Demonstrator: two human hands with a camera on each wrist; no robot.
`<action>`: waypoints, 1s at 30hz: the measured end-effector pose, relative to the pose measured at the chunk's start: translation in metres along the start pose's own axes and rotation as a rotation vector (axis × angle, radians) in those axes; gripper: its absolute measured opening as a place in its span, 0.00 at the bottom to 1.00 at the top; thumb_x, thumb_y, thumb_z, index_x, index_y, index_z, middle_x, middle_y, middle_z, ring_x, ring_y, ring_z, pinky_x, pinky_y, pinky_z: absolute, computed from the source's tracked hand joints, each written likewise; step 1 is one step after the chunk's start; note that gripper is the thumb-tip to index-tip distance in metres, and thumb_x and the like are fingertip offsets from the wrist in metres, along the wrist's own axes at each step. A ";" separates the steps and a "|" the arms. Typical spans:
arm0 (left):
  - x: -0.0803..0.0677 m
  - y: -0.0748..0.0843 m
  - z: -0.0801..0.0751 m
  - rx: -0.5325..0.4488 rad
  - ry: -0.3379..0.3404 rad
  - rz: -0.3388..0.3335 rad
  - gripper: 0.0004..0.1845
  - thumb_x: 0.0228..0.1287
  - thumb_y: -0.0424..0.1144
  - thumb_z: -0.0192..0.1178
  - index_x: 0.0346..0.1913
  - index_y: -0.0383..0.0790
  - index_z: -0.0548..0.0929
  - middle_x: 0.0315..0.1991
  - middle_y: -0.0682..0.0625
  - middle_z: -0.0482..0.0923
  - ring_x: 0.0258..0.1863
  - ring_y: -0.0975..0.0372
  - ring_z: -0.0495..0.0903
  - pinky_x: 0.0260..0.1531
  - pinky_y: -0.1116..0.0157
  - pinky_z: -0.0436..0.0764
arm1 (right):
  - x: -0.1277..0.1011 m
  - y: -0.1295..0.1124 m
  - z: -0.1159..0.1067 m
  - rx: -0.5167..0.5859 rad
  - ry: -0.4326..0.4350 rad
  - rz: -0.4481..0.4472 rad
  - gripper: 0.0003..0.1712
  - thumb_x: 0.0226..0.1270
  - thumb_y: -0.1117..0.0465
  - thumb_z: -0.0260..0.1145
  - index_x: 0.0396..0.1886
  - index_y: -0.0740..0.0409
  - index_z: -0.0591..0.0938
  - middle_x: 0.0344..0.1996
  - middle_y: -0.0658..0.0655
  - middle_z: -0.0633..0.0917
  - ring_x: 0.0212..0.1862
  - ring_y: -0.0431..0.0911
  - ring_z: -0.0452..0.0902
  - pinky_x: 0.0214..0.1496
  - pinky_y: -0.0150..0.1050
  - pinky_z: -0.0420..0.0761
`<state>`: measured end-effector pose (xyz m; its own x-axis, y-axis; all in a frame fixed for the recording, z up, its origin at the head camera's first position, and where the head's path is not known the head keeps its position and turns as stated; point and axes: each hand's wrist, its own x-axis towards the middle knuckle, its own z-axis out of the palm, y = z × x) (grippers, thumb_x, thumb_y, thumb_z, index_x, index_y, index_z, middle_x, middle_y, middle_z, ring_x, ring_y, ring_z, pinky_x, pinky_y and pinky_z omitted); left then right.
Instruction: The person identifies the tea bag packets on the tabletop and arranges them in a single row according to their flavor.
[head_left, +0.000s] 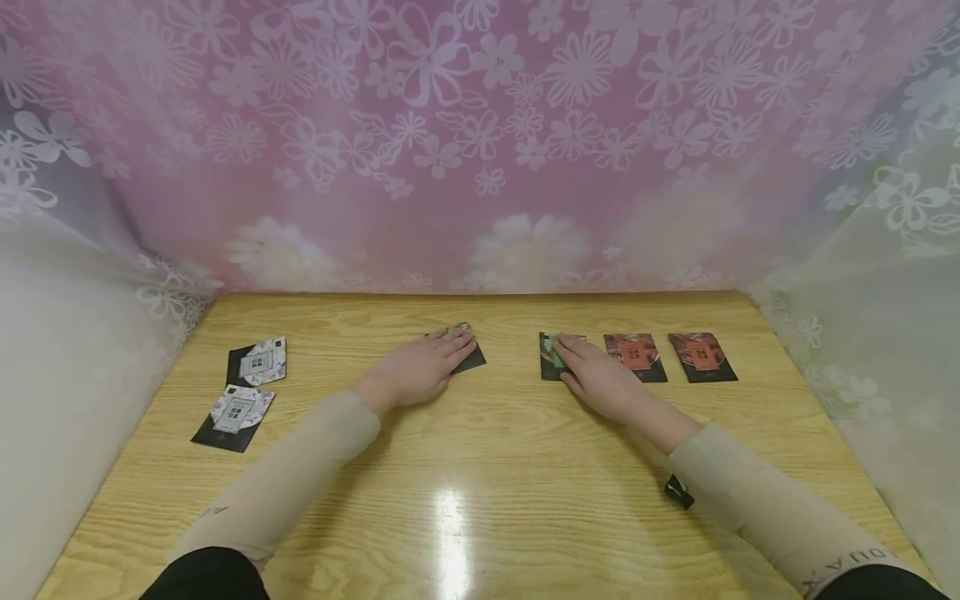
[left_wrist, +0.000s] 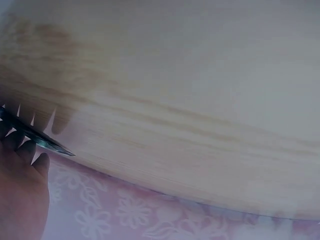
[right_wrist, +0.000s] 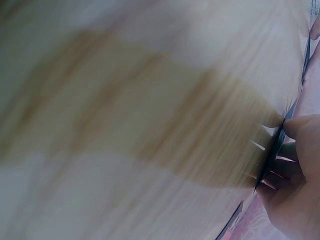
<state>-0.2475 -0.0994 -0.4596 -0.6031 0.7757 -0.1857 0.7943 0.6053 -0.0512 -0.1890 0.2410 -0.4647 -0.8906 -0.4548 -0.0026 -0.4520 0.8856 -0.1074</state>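
On the worktop (head_left: 480, 500), two cards (head_left: 247, 392) lie at the far left, one before the other. Mid-worktop, the left hand (head_left: 420, 371) rests on a card (head_left: 471, 360), and the right hand (head_left: 600, 383) on another (head_left: 550, 354). Two more cards (head_left: 667, 357) sit side by side right of that.

Curtained home corner; floral drapes (head_left: 480, 125) ring wooden table (head_left: 480, 500).

Pale yellow wood-grain table (head_left: 480, 500); pink curtain (head_left: 480, 125) patterned with white flowers. Black-backed cards: two white-blue (head_left: 258, 362), two red-orange (head_left: 701, 356), one green (head_left: 552, 348). Beige sleeves (head_left: 300, 475), black cuffs.
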 end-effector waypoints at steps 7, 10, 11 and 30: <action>0.015 0.013 -0.005 0.006 -0.017 0.028 0.30 0.89 0.42 0.32 0.88 0.46 0.47 0.89 0.49 0.42 0.89 0.56 0.44 0.89 0.56 0.52 | 0.000 -0.001 -0.001 0.011 0.000 -0.005 0.34 0.84 0.56 0.61 0.80 0.69 0.67 0.80 0.70 0.67 0.79 0.65 0.67 0.78 0.62 0.74; 0.020 0.018 -0.004 0.011 -0.003 0.053 0.30 0.90 0.42 0.31 0.88 0.46 0.48 0.89 0.49 0.42 0.89 0.56 0.44 0.89 0.56 0.51 | 0.000 -0.002 -0.002 0.012 0.008 -0.012 0.33 0.83 0.57 0.61 0.79 0.69 0.68 0.80 0.71 0.67 0.79 0.66 0.67 0.78 0.63 0.74; 0.022 0.020 -0.004 0.015 0.000 0.060 0.29 0.90 0.42 0.31 0.88 0.46 0.48 0.89 0.50 0.42 0.89 0.56 0.45 0.89 0.56 0.51 | -0.001 -0.002 -0.002 0.007 0.011 -0.016 0.33 0.83 0.57 0.61 0.79 0.69 0.68 0.80 0.71 0.68 0.78 0.66 0.67 0.77 0.63 0.75; 0.038 0.039 -0.011 0.046 -0.015 0.104 0.30 0.91 0.43 0.29 0.88 0.48 0.45 0.89 0.53 0.40 0.89 0.59 0.43 0.89 0.59 0.48 | -0.002 -0.002 -0.003 0.040 0.004 -0.005 0.34 0.83 0.57 0.62 0.80 0.69 0.67 0.80 0.70 0.67 0.80 0.65 0.66 0.77 0.62 0.75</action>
<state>-0.2397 -0.0445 -0.4578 -0.5167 0.8309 -0.2066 0.8551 0.5129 -0.0757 -0.1868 0.2401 -0.4614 -0.8884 -0.4591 0.0015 -0.4543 0.8787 -0.1466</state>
